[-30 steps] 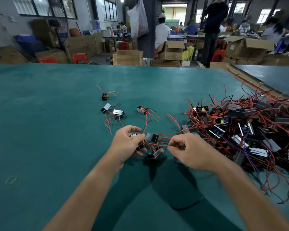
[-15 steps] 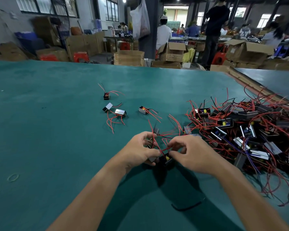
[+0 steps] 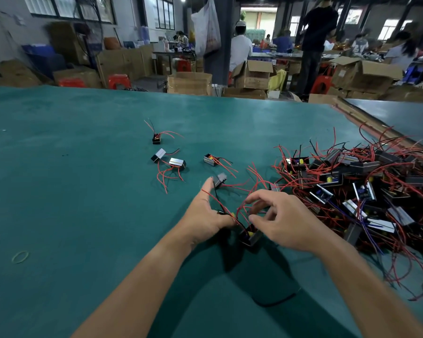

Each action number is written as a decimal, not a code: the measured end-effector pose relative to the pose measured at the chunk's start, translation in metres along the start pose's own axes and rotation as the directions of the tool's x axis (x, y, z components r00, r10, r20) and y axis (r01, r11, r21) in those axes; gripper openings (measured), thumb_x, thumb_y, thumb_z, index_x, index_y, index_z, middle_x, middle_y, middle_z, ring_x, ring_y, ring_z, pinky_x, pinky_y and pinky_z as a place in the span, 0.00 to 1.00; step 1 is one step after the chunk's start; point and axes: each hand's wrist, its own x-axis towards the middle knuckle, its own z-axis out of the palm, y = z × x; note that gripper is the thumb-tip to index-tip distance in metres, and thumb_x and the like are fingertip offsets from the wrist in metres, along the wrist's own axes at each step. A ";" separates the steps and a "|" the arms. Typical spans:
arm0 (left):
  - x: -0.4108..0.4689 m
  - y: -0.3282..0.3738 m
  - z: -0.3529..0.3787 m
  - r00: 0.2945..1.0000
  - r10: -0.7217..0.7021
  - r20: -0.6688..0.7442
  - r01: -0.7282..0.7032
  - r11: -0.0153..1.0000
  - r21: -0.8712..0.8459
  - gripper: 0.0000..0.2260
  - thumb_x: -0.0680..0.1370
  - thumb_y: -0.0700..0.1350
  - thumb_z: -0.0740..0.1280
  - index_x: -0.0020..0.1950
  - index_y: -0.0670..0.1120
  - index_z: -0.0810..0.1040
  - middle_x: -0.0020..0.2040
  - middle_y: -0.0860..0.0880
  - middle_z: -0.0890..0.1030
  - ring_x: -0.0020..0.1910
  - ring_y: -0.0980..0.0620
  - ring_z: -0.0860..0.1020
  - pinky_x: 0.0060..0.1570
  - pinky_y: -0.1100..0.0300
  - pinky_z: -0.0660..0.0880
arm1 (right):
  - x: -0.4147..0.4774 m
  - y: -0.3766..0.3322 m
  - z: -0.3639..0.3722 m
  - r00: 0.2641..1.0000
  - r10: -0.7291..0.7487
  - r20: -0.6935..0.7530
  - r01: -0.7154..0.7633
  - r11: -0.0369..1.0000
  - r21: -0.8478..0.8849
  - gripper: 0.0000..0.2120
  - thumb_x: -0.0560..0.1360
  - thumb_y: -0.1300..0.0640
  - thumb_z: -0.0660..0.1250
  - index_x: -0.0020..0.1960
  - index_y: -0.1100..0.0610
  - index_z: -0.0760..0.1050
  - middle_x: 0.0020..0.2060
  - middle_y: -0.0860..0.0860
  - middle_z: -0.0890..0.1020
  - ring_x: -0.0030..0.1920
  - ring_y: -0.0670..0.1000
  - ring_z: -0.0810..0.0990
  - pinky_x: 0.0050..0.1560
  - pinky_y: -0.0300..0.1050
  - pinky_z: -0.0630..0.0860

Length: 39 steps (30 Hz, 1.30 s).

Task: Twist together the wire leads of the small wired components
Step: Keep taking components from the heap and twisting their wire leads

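Left hand [image 3: 203, 215]: index finger is held straight, with one red lead draped across it; the thumb is set against the red leads [image 3: 241, 211]. Whether they are pinched cannot be told, as the other fingers are hidden.
Right hand [image 3: 287, 224]: fingers are loosely curled and spread; nothing is gripped.
Component [image 3: 250, 237]: black, seen on the table [image 3: 83, 191] between both hands, just under the right thumb.
Second component [image 3: 220, 179]: found just beyond the left index fingertip.
Pile [image 3: 364, 191]: heaped at right.
Rubber band [image 3: 20, 256]: noted far left.

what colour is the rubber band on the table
The rubber band is pale yellow; head view shows it.
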 end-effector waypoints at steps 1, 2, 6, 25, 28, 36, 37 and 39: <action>0.001 0.000 0.000 0.999 0.019 -0.039 -0.019 1.000 -0.005 0.31 0.69 0.24 0.71 0.55 0.59 0.67 0.37 0.68 0.82 0.33 0.57 0.83 0.33 0.65 0.78 | 0.000 0.000 0.000 1.000 0.003 0.007 -0.003 1.000 -0.005 0.13 0.72 0.54 0.71 0.55 0.43 0.76 0.44 0.41 0.82 0.32 0.48 0.81 0.37 0.41 0.77; 0.001 0.001 0.000 0.996 0.025 -0.084 -0.025 1.000 0.001 0.30 0.69 0.25 0.72 0.53 0.58 0.68 0.40 0.63 0.83 0.32 0.59 0.82 0.32 0.67 0.77 | -0.001 -0.001 0.000 1.000 0.002 0.012 -0.002 1.000 -0.005 0.14 0.72 0.54 0.71 0.56 0.43 0.76 0.45 0.42 0.81 0.33 0.48 0.81 0.39 0.43 0.79; 0.002 0.004 -0.003 0.987 -0.058 -0.151 0.063 0.998 0.029 0.22 0.67 0.29 0.76 0.54 0.45 0.74 0.43 0.46 0.83 0.31 0.51 0.81 0.34 0.60 0.80 | -0.003 -0.003 -0.002 0.997 -0.014 0.076 0.016 1.000 -0.019 0.14 0.68 0.49 0.76 0.52 0.44 0.78 0.41 0.42 0.82 0.34 0.46 0.79 0.43 0.44 0.79; 0.004 -0.003 -0.007 0.950 0.182 -0.255 -0.017 0.843 0.537 0.04 0.69 0.43 0.76 0.36 0.46 0.82 0.31 0.51 0.83 0.28 0.58 0.76 0.34 0.65 0.73 | 0.007 0.011 -0.020 0.856 0.094 -0.508 -0.080 0.996 0.050 0.09 0.70 0.60 0.71 0.32 0.57 0.76 0.22 0.45 0.75 0.24 0.44 0.68 0.31 0.40 0.67; 0.005 0.000 -0.008 0.943 0.177 -0.282 -0.007 0.858 0.514 0.04 0.69 0.42 0.76 0.39 0.46 0.83 0.34 0.50 0.84 0.31 0.56 0.78 0.39 0.63 0.76 | 0.006 0.009 -0.024 0.818 0.114 -0.564 -0.026 0.987 0.162 0.07 0.72 0.61 0.69 0.34 0.57 0.77 0.23 0.49 0.76 0.25 0.45 0.68 0.32 0.41 0.67; -0.005 0.019 -0.019 1.000 -0.007 0.019 0.000 0.940 0.341 0.08 0.66 0.32 0.78 0.36 0.42 0.80 0.32 0.47 0.82 0.30 0.54 0.78 0.35 0.64 0.75 | 0.003 0.003 -0.021 0.905 0.015 -0.425 0.063 0.984 0.168 0.17 0.75 0.60 0.69 0.28 0.58 0.71 0.19 0.45 0.69 0.23 0.44 0.63 0.28 0.38 0.63; -0.006 0.021 -0.019 0.998 -0.013 0.059 -0.010 0.931 0.365 0.10 0.66 0.31 0.77 0.35 0.42 0.80 0.32 0.48 0.82 0.30 0.55 0.78 0.34 0.65 0.75 | 0.003 0.003 -0.021 0.910 0.012 -0.415 0.059 0.986 0.158 0.17 0.75 0.60 0.69 0.28 0.58 0.71 0.19 0.45 0.69 0.23 0.44 0.63 0.27 0.36 0.62; -0.007 0.023 -0.019 0.994 -0.013 0.104 -0.032 0.910 0.413 0.11 0.66 0.29 0.76 0.36 0.43 0.79 0.32 0.49 0.81 0.30 0.55 0.77 0.34 0.64 0.75 | 0.003 0.003 -0.021 0.916 0.007 -0.401 0.056 0.988 0.145 0.17 0.75 0.60 0.69 0.29 0.58 0.72 0.19 0.45 0.69 0.23 0.44 0.63 0.27 0.35 0.62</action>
